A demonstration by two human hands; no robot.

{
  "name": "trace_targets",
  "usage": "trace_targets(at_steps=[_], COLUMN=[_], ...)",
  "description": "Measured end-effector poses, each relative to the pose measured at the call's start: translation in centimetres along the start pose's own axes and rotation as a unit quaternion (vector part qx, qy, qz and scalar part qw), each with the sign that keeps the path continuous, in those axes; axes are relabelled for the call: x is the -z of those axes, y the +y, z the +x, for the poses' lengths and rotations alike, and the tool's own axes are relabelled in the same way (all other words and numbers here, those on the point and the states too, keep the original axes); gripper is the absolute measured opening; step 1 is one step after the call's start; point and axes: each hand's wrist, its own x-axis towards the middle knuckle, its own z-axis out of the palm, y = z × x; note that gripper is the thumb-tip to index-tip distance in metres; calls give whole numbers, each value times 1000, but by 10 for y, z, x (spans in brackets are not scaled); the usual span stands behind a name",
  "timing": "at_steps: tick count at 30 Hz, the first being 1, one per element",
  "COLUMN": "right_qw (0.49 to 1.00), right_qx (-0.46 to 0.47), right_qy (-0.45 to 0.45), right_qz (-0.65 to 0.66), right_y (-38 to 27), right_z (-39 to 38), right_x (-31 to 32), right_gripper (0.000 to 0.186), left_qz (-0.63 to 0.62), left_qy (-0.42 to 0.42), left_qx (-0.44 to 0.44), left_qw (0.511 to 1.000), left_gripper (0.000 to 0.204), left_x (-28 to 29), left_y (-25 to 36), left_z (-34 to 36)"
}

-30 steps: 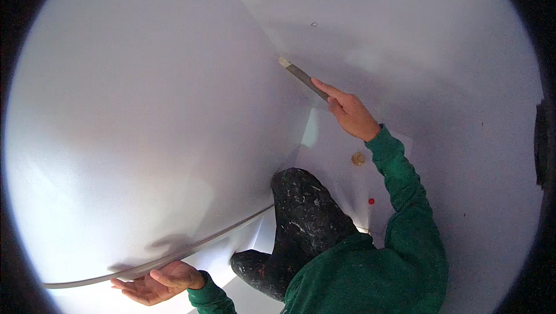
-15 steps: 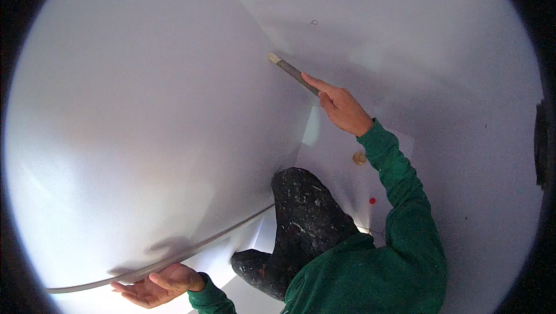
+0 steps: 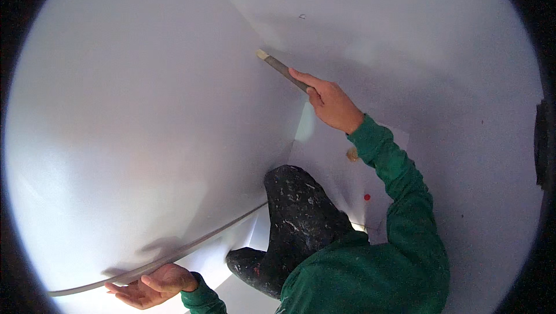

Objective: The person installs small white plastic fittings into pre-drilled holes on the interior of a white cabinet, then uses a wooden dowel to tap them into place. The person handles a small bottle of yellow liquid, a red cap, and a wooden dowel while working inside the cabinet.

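My right hand [image 3: 334, 103] is closed around a long grey-brown bar with a pale, cream-coloured end [image 3: 284, 71]. The index finger lies stretched along the bar. Its pale end is at the line where the large white panel [image 3: 133, 100] meets the white wall [image 3: 370, 30]; whether it touches cannot be made out. At the lower left, my left hand [image 3: 152, 287] is palm up with its fingers spread, just under the panel's greyish edge strip [image 3: 202, 239]. The fingers seem to touch this edge without wrapping round it.
My knees in dark, paint-spotted trousers [image 3: 298, 210] are close to the panel. Beyond my right forearm are a small round tan object [image 3: 352, 154] and a red dot [image 3: 367, 197]. A dark object [image 3: 541, 145] stands at the far right rim. Bright light comes from below the panel edge.
The right hand and bar appear slightly farther left and up, but the whole view has shifted left too. Both hands keep the same pose.
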Motion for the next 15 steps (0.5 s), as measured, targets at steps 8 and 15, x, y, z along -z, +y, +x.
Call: trace_targets(at_steps=[8, 15], right_qw=[973, 969], right_qx=[-52, 44], right_qy=[38, -236], right_qz=[220, -54], right_y=[22, 11], right_z=[-15, -91], right_x=[-31, -43], right_gripper=[50, 30], left_qz=[36, -15], left_qy=[-12, -223], left_qx=[17, 100], left_qw=[999, 970], left_gripper=[72, 67], left_x=[6, 76], left_y=[-2, 36], left_z=[-4, -69])
